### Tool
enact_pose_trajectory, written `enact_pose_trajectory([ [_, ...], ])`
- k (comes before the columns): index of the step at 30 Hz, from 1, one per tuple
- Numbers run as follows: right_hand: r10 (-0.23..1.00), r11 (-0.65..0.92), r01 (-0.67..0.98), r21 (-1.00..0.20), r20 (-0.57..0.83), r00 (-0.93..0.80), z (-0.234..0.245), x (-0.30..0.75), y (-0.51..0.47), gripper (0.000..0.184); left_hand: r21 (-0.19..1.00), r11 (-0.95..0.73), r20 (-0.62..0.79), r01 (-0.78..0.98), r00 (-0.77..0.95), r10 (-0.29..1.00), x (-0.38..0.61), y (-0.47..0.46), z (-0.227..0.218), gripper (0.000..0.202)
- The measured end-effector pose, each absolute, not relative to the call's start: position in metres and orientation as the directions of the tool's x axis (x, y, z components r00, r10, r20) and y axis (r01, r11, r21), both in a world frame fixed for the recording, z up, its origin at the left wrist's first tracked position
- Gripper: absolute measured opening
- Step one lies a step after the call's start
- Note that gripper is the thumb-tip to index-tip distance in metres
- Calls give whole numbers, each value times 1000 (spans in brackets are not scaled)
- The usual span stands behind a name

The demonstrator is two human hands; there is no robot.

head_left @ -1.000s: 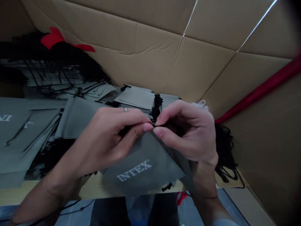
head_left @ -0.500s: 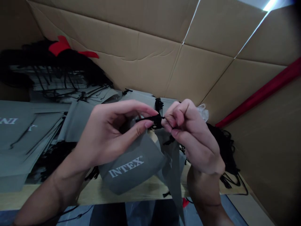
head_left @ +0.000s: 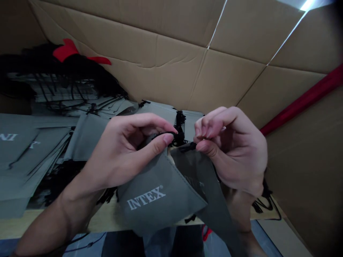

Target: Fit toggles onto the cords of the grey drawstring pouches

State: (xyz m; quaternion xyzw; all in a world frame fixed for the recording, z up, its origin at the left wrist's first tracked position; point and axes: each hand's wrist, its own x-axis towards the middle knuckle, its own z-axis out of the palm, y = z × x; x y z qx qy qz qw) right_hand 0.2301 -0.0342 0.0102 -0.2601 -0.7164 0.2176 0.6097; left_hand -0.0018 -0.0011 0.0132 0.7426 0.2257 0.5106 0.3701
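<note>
Just beneath the left fingers (head_left: 160,120) hangs a gray pouch (head_left: 160,184).

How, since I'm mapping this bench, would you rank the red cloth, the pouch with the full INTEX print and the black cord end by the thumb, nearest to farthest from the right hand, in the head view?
1. Black cord end: at the right hand, by its thumb tip.
2. INTEX pouch: lower left of it.
3. Red cloth: far upper left.

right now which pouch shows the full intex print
The pouch hanging from the left hand, its white INTEX print fully visible. The pouch at the right hand and pouches piled at left show at most partial lettering.
</note>
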Motion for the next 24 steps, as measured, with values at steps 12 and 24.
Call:
enact_pose_trajectory([
  [12, 680, 732, 133, -669, 728, -82, 12, 225, -39, 29, 850, -505, 513, -148, 445, 734, -1, -3, 16, 5],
  [24, 591, 804, 120, -582, 805, -51, 12, 223, -33, 27, 896, -353, 442, -269, 471, 763, 0, 0, 15, 9],
])
